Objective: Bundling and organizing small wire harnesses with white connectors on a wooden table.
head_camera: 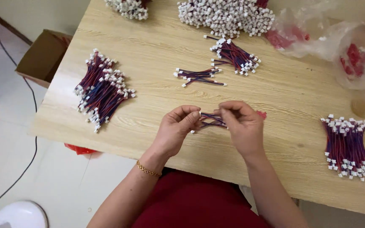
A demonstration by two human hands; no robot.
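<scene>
My left hand (176, 126) and my right hand (241, 122) meet over the front edge of a light wooden table (157, 55). Between them they pinch a small bunch of short red-and-blue wires (210, 120) with white connector ends. The left hand grips the bunch's left end, the right hand its right end. A gold bracelet sits on my left wrist. Part of the bunch is hidden by my fingers.
Piles of the same wires lie on the table: a large one at the left (102, 88), two small ones in the middle (199, 77) (234, 55), one at the right (346, 145). White connector heaps (227, 16) and clear plastic bags (339, 42) sit at the back. A cardboard box (43, 55) stands on the floor.
</scene>
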